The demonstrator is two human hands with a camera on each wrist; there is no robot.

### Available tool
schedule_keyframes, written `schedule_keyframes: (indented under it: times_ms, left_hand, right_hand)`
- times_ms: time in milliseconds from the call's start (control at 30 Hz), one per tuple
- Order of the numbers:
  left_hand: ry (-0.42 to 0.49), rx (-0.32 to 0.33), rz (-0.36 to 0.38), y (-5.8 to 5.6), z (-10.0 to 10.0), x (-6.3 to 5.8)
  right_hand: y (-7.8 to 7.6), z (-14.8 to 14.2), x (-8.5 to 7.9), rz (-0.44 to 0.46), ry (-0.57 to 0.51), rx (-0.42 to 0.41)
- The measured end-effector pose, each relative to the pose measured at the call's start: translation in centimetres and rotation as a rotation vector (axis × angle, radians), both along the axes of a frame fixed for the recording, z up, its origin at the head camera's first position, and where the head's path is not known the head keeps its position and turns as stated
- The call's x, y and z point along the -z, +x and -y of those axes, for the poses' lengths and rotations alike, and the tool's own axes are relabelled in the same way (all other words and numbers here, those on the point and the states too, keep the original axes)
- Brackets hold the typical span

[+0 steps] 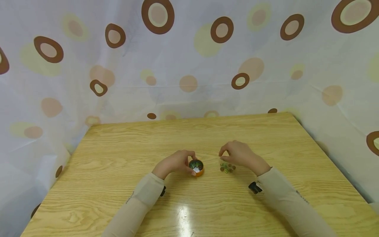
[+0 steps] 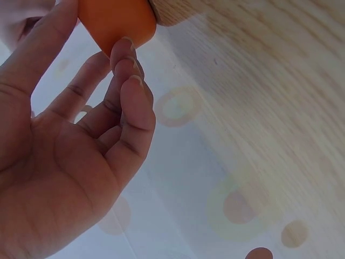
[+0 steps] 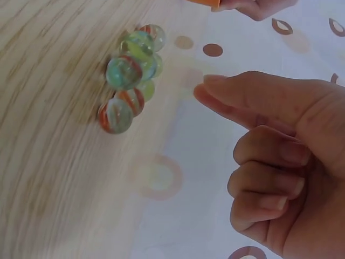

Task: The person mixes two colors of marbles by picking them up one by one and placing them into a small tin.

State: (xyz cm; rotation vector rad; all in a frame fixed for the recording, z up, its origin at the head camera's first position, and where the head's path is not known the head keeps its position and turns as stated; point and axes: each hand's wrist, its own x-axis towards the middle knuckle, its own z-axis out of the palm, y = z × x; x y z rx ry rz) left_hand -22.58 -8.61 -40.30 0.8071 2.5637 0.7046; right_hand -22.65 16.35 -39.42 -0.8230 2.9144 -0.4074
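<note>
While the left hand (image 1: 178, 162) pinches an orange bowl (image 2: 121, 20) — contents hard to make out — the right hand (image 1: 240, 154), thumb and index fingers pressed together, hangs near glass marbles (image 3: 124, 73) on the desk (image 1: 177, 140).

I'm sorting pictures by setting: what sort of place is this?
Probably a makeshift recording booth: white sheeting printed with brown and beige circles hangs behind and beside a pale wood-grain tabletop, where small, clear, colour-swirled round marbles lie.

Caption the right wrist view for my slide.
Right hand, fingers bent, near clustered glass marbles on a wood-grain table.
</note>
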Motion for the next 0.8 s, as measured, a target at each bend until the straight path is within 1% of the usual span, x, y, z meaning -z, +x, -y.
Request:
schedule_keyframes:
  times_ms: [233, 500, 633, 800]
  left_hand:
    - [0.005, 0.001, 0.003, 0.05, -0.04, -0.14]
    - [0.008, 0.002, 0.006, -0.01, -0.01, 0.01]
    - [0.008, 0.001, 0.006, 0.02, 0.00, -0.08]
    - [0.012, 0.010, -0.010, -0.04, -0.04, 0.01]
  right_hand:
    - [-0.13, -0.57, 0.22, 0.049, 0.031, 0.018]
    - [-0.08, -0.79, 0.66, 0.108, 0.020, 0.039]
    - [-0.13, -0.82, 0.82, 0.114, 0.015, 0.044]
    - [-0.30, -0.84, 0.91, 0.099, 0.029, 0.074]
